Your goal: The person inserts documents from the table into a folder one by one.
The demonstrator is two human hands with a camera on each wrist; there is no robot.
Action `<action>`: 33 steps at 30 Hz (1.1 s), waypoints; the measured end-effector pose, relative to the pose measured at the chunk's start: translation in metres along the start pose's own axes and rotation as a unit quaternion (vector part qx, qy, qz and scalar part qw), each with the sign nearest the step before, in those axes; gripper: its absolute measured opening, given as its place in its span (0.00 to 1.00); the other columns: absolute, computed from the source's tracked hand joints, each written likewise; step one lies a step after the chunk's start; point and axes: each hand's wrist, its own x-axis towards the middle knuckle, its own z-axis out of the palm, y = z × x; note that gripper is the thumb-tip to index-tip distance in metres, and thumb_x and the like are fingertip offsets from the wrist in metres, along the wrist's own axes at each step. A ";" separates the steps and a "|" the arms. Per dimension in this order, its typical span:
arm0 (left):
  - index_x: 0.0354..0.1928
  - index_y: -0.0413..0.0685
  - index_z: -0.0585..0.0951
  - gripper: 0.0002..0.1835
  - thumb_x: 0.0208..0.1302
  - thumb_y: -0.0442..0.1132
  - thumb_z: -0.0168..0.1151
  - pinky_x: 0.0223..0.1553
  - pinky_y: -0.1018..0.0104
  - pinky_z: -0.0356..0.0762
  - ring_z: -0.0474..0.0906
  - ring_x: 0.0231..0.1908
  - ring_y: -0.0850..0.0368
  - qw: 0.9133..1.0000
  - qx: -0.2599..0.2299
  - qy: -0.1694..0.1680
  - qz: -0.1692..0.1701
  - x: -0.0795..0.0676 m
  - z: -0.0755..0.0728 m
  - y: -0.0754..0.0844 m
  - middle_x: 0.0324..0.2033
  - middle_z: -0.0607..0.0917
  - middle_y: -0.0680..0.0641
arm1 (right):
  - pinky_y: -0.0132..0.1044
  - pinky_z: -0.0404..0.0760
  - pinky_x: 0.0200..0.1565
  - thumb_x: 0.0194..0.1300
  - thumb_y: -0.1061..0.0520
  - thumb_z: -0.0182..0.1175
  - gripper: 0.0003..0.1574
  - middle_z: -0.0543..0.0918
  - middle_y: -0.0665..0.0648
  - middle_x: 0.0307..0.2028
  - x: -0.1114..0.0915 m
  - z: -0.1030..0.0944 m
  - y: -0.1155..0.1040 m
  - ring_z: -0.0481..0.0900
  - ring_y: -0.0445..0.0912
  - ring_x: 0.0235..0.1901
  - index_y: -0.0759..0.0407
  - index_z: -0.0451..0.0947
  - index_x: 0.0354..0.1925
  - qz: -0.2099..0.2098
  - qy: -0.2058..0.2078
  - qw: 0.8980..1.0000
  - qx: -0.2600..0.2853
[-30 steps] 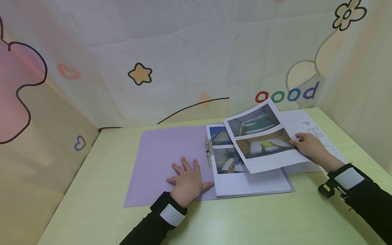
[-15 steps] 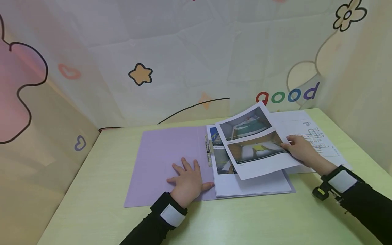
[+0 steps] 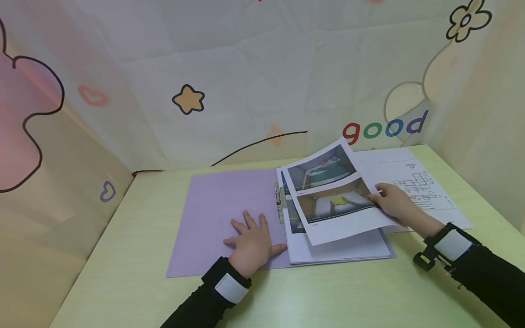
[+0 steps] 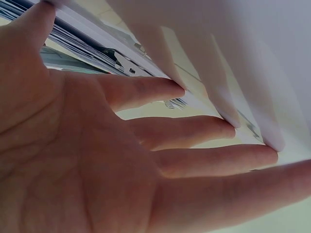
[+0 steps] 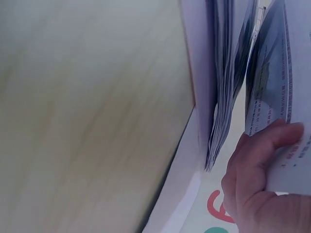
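With the purple folder (image 3: 217, 205) touched by the splayed left hand (image 3: 251, 247), the photo sheet (image 3: 330, 193) pinched by the right hand (image 3: 395, 203) could be creased by snagging the metal clip (image 3: 280, 203).

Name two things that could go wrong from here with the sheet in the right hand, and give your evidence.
The right hand grips the photo sheet at its right edge only, so it might crease.
The sheet lies askew over the stack, so it might end up misaligned with the metal clip.
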 end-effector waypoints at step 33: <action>0.70 0.49 0.63 0.55 0.46 0.78 0.53 0.39 0.30 0.71 0.59 0.61 0.24 1.000 0.018 0.022 0.005 -0.003 -0.001 0.000 0.66 0.60 0.29 | 0.42 0.73 0.33 0.69 0.56 0.51 0.21 0.74 0.71 0.41 -0.018 0.015 -0.023 0.71 0.56 0.38 0.73 0.63 0.50 -0.021 -0.067 0.998 0.011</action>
